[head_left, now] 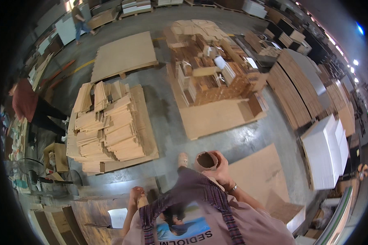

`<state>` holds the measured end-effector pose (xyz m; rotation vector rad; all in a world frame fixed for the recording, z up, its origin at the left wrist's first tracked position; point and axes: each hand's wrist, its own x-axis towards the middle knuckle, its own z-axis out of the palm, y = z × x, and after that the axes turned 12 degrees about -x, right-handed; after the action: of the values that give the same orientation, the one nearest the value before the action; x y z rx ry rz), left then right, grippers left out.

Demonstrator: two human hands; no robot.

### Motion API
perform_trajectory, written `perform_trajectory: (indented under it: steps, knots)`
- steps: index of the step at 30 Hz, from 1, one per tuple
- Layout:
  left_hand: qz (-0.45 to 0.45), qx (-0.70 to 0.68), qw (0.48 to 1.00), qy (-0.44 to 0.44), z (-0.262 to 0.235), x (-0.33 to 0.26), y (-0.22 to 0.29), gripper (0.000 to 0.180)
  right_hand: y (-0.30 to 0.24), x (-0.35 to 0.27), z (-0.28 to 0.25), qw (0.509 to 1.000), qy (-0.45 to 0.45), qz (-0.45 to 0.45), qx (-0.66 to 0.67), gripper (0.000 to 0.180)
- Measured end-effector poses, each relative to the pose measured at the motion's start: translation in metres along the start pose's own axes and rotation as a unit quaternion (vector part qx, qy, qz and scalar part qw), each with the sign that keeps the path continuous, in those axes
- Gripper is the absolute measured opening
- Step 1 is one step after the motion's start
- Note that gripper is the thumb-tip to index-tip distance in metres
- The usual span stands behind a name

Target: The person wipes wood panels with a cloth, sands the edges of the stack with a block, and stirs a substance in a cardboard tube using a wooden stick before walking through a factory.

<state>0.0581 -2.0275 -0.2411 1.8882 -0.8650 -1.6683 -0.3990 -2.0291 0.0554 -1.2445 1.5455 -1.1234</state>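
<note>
My right hand [221, 168] is wrapped round the side of a roll [200, 162] with a brown cardboard core and a pale, thin-looking outer layer. The roll's open end faces up, in front of my chest. Down at my left side, my left hand [136, 193] has its fingers curled in. What it holds, if anything, does not show. One of my feet [183, 159] is on the grey floor just beyond the roll.
Ahead left, loose wooden boards [110, 126] are heaped on a pallet. Bundled brown panels [216, 83] stand on a sheet ahead. White panels [325, 151] are stacked right; a fan [34, 173] stands left. One person [26, 100] is at left, another [77, 20] farther off.
</note>
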Motion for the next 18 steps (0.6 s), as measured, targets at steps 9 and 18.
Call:
perform_trajectory:
  steps: [9,18]
  knots:
    - [0.039,0.067,0.996,0.038,0.027,0.105,0.134,0.023,-0.051,0.236,-0.014,0.999,-0.034,-0.023,-0.019,0.067]
    - [0.001,0.312,0.950,-0.009,0.028,0.229,0.177,0.026,-0.039,0.399,-0.005,0.999,-0.015,-0.011,-0.051,0.067]
